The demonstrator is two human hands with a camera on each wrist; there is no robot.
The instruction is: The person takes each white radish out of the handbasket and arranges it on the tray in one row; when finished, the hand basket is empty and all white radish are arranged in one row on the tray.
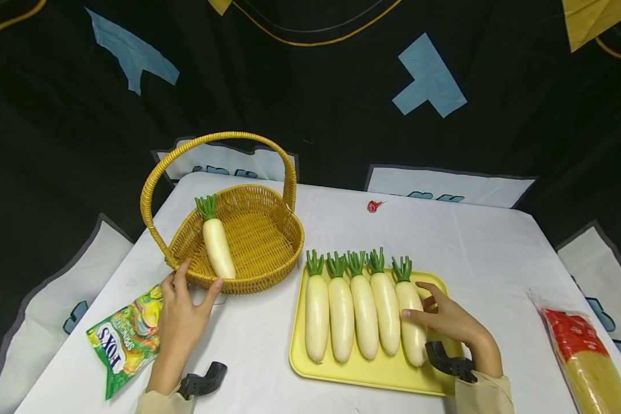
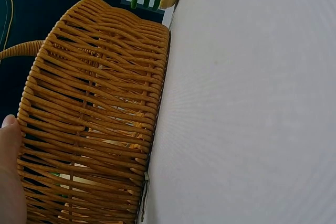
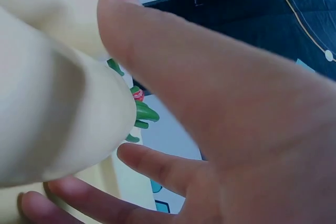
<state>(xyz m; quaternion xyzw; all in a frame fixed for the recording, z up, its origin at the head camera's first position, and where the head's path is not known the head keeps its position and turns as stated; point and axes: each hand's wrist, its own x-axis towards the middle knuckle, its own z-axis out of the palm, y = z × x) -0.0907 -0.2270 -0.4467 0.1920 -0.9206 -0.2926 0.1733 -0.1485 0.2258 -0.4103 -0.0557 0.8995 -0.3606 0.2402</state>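
While a green crinkled snack packet (image 1: 126,339) lay at lower left, the left hand (image 1: 182,310) rested spread against the woven yellow wicker basket (image 1: 259,236), its grip loose. Lower right, the right hand (image 1: 447,319) curled around the rightmost white radish (image 1: 410,313) on the yellow plastic tray (image 1: 372,374).

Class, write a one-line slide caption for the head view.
Left hand touches basket; right hand grips a radish on the tray.
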